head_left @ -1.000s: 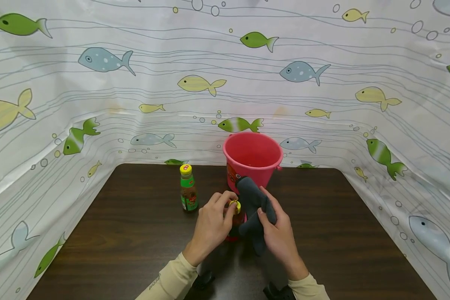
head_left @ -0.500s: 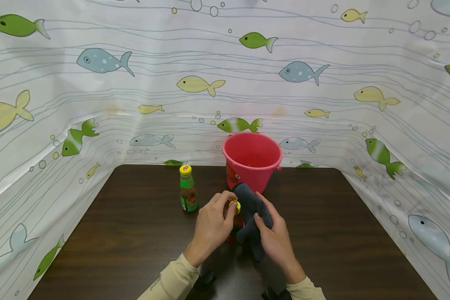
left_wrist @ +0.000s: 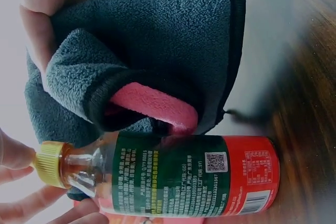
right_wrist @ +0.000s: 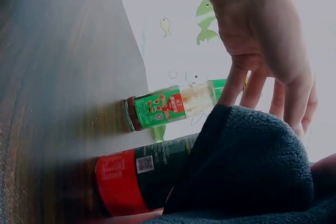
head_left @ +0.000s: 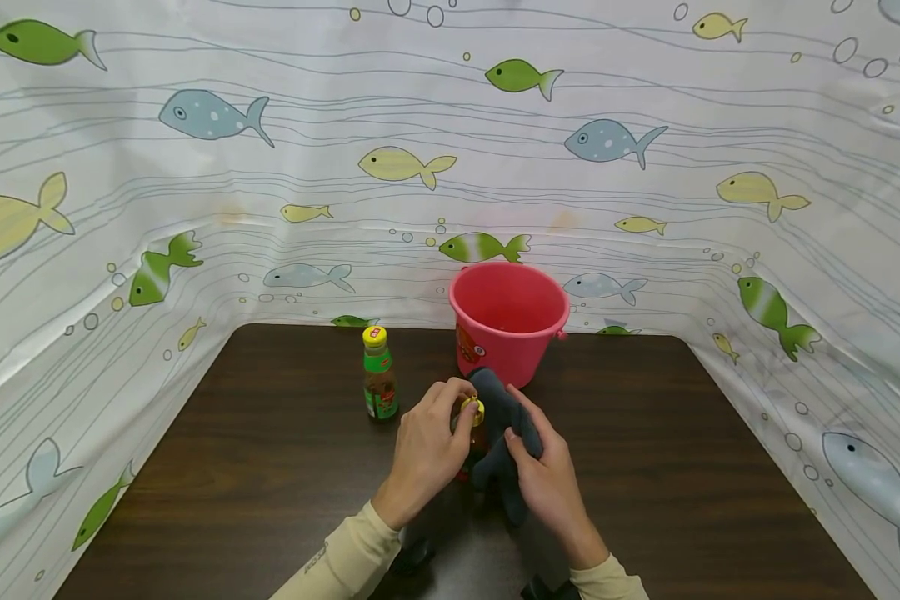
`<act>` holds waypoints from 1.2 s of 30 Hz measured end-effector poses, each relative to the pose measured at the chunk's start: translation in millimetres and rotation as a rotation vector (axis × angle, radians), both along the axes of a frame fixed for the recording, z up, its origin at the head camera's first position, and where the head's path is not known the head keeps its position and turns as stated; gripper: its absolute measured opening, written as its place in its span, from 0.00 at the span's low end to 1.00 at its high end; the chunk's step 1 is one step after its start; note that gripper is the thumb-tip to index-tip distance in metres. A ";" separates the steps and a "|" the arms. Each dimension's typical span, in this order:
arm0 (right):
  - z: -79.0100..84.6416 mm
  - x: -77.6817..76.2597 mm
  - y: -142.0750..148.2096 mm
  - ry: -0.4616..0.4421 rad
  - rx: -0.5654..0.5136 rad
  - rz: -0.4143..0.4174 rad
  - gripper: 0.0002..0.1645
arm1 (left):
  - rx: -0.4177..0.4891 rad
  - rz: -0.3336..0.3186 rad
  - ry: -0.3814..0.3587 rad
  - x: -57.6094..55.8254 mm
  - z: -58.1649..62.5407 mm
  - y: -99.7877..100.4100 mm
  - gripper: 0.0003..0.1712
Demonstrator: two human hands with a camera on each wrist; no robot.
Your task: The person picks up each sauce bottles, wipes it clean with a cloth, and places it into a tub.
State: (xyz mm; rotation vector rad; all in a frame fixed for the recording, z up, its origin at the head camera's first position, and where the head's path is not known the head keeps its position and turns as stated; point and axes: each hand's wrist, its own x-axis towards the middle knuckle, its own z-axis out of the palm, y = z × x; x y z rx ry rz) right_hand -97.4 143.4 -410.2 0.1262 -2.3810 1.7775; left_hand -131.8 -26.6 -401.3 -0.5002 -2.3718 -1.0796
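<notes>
My left hand pinches the yellow cap of a plastic bottle with a green and red label. The bottle stands upright on the table, partly hidden by the hands in the head view. A dark grey-blue cloth with a black edge is gripped by my right hand, thumb on the near side. In the left wrist view the cloth lies right along the bottle's side, and a fuzzy pink fold shows inside it. The right wrist view has the cloth covering the bottle's upper part.
A glass sauce bottle with a yellow cap and green label stands to the left. Behind the hands sits a pink bucket. The dark wooden table is walled by a white fish-print sheet.
The cloth and right hand have shifted slightly down and left along the bottle, the cloth's upper end now lower. The left hand keeps its pinch on the cap.
</notes>
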 end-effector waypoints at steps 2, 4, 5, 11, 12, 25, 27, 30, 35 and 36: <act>0.0 0.5 -1.3 0.007 0.007 0.012 0.34 | 0.008 -0.001 -0.004 -0.1 -0.4 0.3 0.09; -0.3 0.9 -2.7 0.017 0.014 0.036 0.34 | 0.018 -0.003 -0.005 -0.2 -0.7 0.7 0.09; -0.8 1.0 -3.5 0.020 0.018 0.051 0.35 | 0.022 -0.005 -0.004 -0.1 -0.6 0.9 0.10; -4.5 -0.2 -8.6 0.021 0.051 0.148 0.38 | 0.023 0.001 -0.007 -0.4 -0.9 1.8 0.09; -5.2 -0.6 -9.4 0.022 0.056 0.160 0.38 | 0.022 0.003 -0.008 -0.5 -1.1 1.9 0.09; -14.7 -10.0 -19.6 0.018 0.103 0.210 0.44 | 0.036 -0.006 0.028 -0.7 -3.8 0.9 0.07; -16.1 -10.1 -19.6 0.029 0.115 0.211 0.44 | 0.035 -0.008 0.023 -0.4 -4.1 1.0 0.07; -18.9 -11.5 -19.0 0.035 0.128 0.212 0.45 | 0.030 -0.013 0.018 0.0 -4.2 1.4 0.06; -22.9 -15.9 -17.1 0.031 0.167 0.221 0.45 | 0.030 -0.020 0.023 -0.6 -3.6 1.2 0.06; -23.5 -16.5 -16.6 0.028 0.177 0.224 0.44 | 0.030 -0.020 0.025 -0.6 -3.5 1.0 0.06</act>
